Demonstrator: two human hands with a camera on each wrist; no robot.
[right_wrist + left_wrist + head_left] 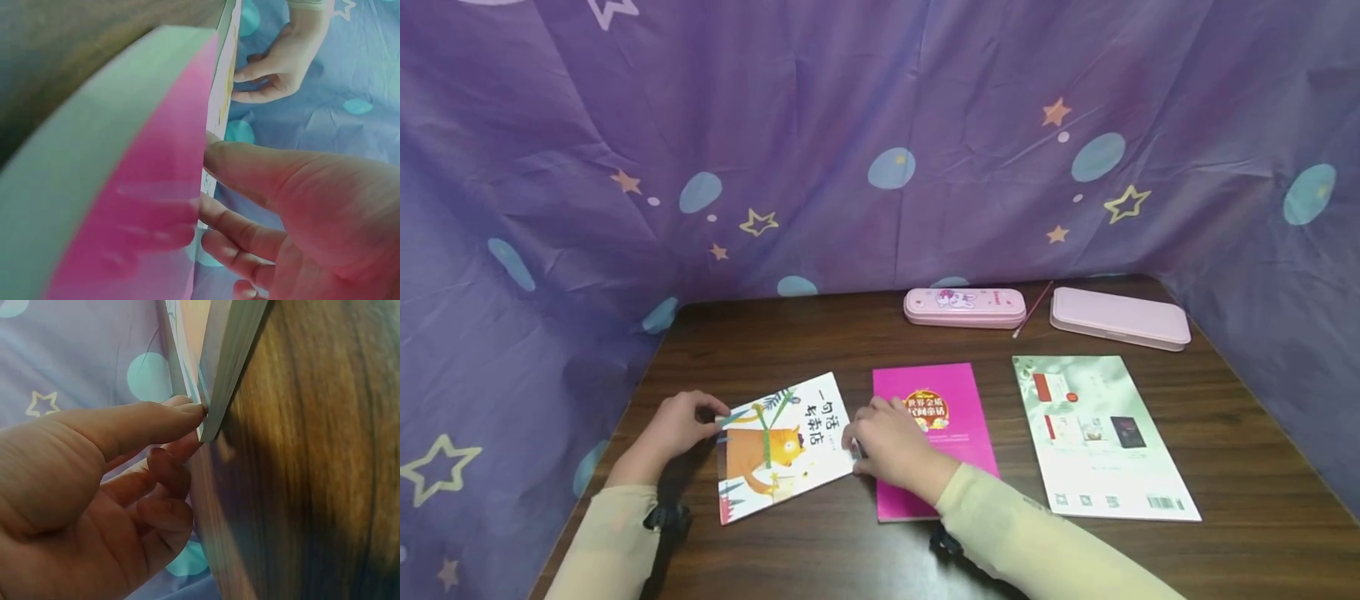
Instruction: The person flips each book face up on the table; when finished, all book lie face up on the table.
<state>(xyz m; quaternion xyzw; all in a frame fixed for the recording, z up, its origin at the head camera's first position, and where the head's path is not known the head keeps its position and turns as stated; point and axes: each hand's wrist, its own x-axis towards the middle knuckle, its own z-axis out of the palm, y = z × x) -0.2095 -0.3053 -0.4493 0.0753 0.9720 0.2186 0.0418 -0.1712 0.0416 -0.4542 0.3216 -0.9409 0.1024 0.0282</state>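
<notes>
From the head, a dark wood-grain table (790, 342) stood walled by starry purple cloth (850, 125); both hands gripped a glossy cat book (782, 446) at front left. Left wrist: left hand (94, 500) pinched its corner. Right wrist: right hand (300, 212) pinched its edge beside a pink book (144, 206)

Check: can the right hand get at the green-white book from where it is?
Probably yes. The right hand rests over the pink book, and the green-white book lies uncovered just beyond it, with bare table around.
</notes>
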